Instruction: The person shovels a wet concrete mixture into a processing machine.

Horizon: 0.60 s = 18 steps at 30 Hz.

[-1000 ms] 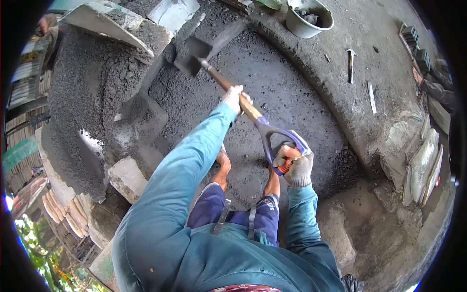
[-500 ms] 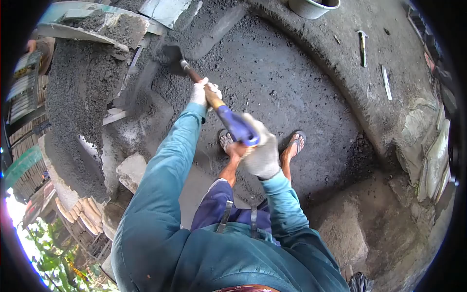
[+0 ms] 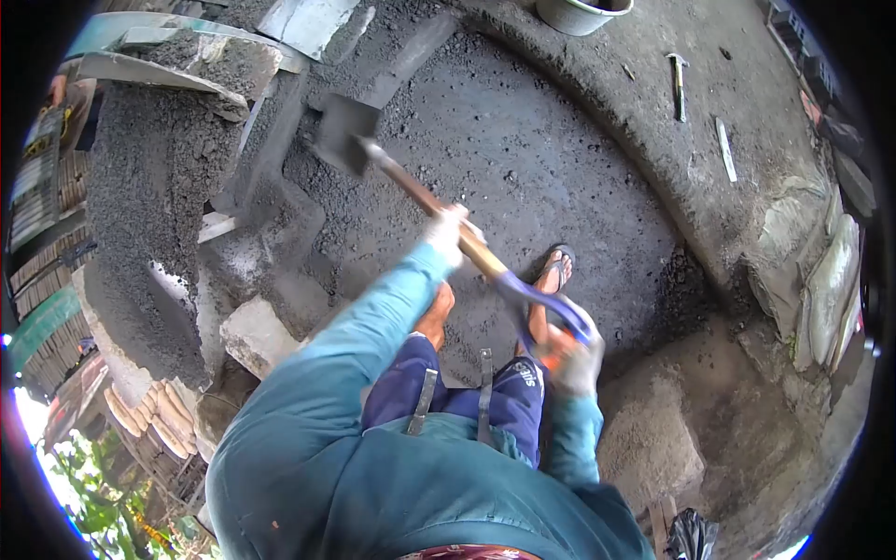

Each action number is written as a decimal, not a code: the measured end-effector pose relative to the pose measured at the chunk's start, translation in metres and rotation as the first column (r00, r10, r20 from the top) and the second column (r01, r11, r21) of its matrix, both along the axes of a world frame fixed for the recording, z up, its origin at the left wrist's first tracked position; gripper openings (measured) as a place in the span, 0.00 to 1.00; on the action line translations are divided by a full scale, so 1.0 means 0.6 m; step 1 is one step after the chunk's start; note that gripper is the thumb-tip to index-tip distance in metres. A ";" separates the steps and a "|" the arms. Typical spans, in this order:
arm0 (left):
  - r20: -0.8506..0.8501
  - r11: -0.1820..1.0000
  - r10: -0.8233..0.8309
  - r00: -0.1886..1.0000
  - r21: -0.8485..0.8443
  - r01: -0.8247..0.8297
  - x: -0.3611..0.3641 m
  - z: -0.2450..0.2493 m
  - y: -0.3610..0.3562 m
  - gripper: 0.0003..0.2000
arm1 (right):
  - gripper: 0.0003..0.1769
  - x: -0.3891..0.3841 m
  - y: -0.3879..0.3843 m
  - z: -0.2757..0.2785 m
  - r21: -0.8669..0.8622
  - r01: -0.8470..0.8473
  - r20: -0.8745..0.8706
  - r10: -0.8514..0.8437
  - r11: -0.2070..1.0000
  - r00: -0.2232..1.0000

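Both of my hands are on a shovel (image 3: 412, 183) that slants across the view. My left hand (image 3: 450, 235), in a pale glove, wraps round the wooden shaft about midway. My right hand (image 3: 576, 359), also gloved, grips the handle end, where the shaft turns blue, beside my right thigh. The dark blade (image 3: 347, 133) is at the upper left, smeared by motion, and overlaps the edge of the wet grey mortar (image 3: 313, 173) in this view. My foot in a flip-flop (image 3: 557, 269) stands on the grey floor under the shaft.
A mortar-coated slab (image 3: 154, 205) stands at the left, with a stone block (image 3: 257, 334) by it. A low curved ridge (image 3: 597, 121) borders the floor. Beyond it are a hammer (image 3: 679, 89), a pale strip (image 3: 725, 149), a bucket (image 3: 581, 17) and sacks (image 3: 829, 289).
The shovel has swung, its handle end moving right and down with my right hand. My left hand has shifted right and down too. The blade now shows broader, and my left foot has moved back.
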<state>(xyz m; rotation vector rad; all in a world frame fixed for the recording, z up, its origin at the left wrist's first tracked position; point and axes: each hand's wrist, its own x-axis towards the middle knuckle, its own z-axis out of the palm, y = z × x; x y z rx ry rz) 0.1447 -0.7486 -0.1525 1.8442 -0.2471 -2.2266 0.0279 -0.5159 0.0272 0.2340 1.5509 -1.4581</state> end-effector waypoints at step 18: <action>-0.076 0.996 0.084 0.994 0.035 -0.081 0.031 0.008 0.039 0.10 | 0.36 -0.025 0.026 0.073 -0.052 -0.479 -0.432 0.413 0.876 0.802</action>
